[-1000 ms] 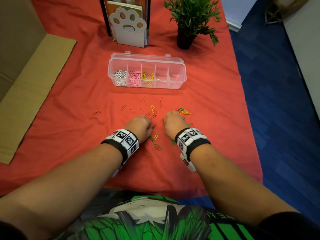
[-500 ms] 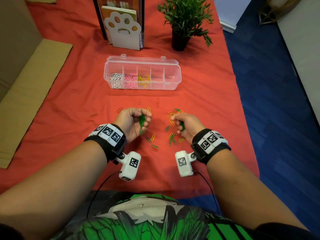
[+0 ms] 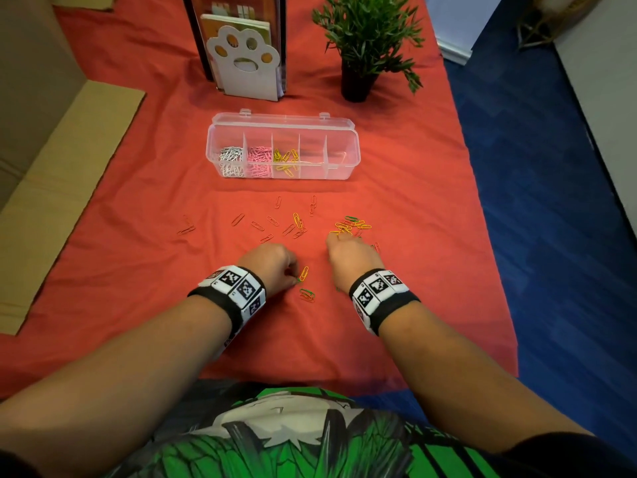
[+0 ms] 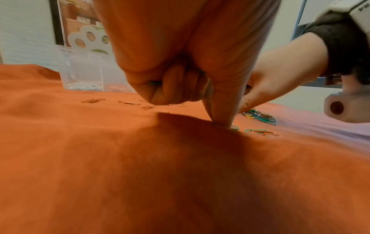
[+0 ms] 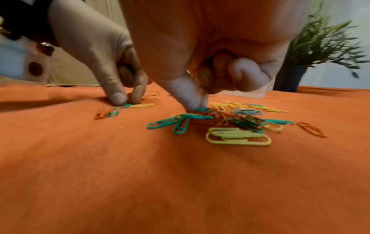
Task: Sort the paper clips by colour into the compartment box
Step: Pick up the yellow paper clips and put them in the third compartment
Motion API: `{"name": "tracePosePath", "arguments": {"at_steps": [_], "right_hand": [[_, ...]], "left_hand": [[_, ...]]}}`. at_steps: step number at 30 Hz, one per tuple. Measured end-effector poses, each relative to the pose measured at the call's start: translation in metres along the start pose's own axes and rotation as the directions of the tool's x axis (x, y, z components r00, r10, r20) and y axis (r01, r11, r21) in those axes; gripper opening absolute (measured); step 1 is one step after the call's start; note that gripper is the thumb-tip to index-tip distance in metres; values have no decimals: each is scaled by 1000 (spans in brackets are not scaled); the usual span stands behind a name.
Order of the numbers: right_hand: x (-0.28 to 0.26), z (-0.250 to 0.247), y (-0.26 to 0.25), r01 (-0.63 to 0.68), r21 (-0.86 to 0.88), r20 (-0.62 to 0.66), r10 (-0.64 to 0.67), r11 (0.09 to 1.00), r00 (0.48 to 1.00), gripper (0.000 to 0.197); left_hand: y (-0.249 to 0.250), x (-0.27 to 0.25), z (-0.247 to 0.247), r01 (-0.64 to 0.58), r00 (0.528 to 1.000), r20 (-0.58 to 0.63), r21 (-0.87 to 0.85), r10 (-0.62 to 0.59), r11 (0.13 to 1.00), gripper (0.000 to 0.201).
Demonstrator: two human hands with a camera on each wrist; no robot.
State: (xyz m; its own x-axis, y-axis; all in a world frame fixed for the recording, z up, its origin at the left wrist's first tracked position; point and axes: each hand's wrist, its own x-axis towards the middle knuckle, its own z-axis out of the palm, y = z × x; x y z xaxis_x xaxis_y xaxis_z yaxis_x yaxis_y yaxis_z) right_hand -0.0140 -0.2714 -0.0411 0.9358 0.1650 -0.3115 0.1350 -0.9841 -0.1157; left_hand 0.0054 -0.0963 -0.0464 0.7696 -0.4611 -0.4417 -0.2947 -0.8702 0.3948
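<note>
Both hands are down on the red cloth. Left hand pinches a green clip between thumb and forefinger, other fingers curled. Right hand pinches a green clip in the mixed pile, other fingers curled in. Compartment box sits open toward the cloth's far edge, holding white, pink and yellow clips.

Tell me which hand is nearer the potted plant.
Right. The right hand works the clip pile on the plant's side of the cloth, though well short of the potted plant; the left hand sits farther away, beside it.
</note>
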Motion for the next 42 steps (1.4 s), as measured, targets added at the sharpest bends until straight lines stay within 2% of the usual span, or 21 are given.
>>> {"name": "tracePosePath", "arguments": {"at_steps": [7, 11, 16, 19, 21, 22, 23, 25, 26, 27, 28, 30, 31, 32, 33, 34, 35, 37, 38, 40, 42], "right_hand": [[-2, -4, -4, -23, -9, 52, 24, 1000, 998, 32], [-6, -7, -8, -25, -99, 30, 28, 995, 999, 33], [-5, -3, -14, -37, -114, 1, 37, 993, 999, 33], [0, -7, -6, -59, -9, 71, 60, 998, 996, 30], [4, -16, 2, -149, 240, 159, 112, 959, 981, 18], [7, -20, 6, -212, 409, 205, 137, 888, 969, 11], [6, -22, 11, -291, 610, 272, 150, 737, 950, 11], [1, -23, 18, -380, 903, 359, 134, 200, 924, 10], [-2, -24, 23, -378, 924, 382, 111, -54, 917, 10], [-5, -23, 27, -377, 902, 401, 85, -209, 912, 15], [-9, -22, 32, -376, 876, 411, 60, -303, 910, 20], [-14, -19, 39, -383, 836, 432, 40, -394, 901, 24], [-17, -17, 40, -391, 831, 443, 45, -395, 896, 23], [-18, -15, 41, -405, 846, 454, 70, -346, 888, 23], [-19, -12, 41, -426, 873, 462, 119, -236, 879, 21], [-21, -9, 40, -449, 891, 454, 180, -68, 873, 19], [-22, -7, 38, -468, 870, 430, 229, 152, 873, 18], [-27, -6, 34, -431, 655, 341, 266, 621, 902, 20], [-31, -5, 30, -386, 500, 300, 263, 775, 917, 21], [-38, -3, 20, -329, 282, 217, 274, 901, 937, 24], [-43, 3, 10, -286, 173, 137, 264, 942, 955, 41]], "left_hand": [[3, -1, 8, -44, 999, 3, 87, 44, 995, 17], [6, -3, 7, -14, 1000, -8, 143, 16, 990, 28], [10, -6, 9, -5, 1000, 5, 217, 4, 976, 27], [9, -6, 10, 29, 1000, -11, 103, -28, 994, 24], [12, -7, 2, 140, 990, -5, -134, -142, 981, 16], [13, -9, -4, 211, 977, 49, -318, -206, 924, 17], [14, -10, -9, 268, 963, 131, -542, -235, 796, 16], [15, -15, -18, 320, 941, 256, -887, -222, 333, 7], [14, -17, -22, 325, 937, 303, -939, -177, 115, 10], [13, -18, -25, 323, 938, 322, -946, -130, -14, 10], [13, -19, -27, 317, 941, 324, -945, -103, -79, 11], [14, -18, -26, 305, 943, 316, -946, -104, -110, 14], [17, -18, -25, 308, 941, 317, -947, -120, -86, 15], [19, -17, -23, 318, 938, 319, -948, -138, -35, 18], [22, -16, -20, 327, 934, 317, -944, -165, 34, 20], [26, -14, -17, 337, 931, 313, -935, -191, 110, 20], [29, -13, -13, 348, 928, 304, -913, -217, 211, 17], [30, -9, -2, 327, 940, 210, -777, -268, 538, 22], [28, -7, 5, 279, 956, 121, -663, -268, 695, 27], [26, -7, 14, 187, 978, 2, -467, -210, 864, 27], [25, -10, 18, 140, 986, -45, -305, -162, 942, 26]]}}
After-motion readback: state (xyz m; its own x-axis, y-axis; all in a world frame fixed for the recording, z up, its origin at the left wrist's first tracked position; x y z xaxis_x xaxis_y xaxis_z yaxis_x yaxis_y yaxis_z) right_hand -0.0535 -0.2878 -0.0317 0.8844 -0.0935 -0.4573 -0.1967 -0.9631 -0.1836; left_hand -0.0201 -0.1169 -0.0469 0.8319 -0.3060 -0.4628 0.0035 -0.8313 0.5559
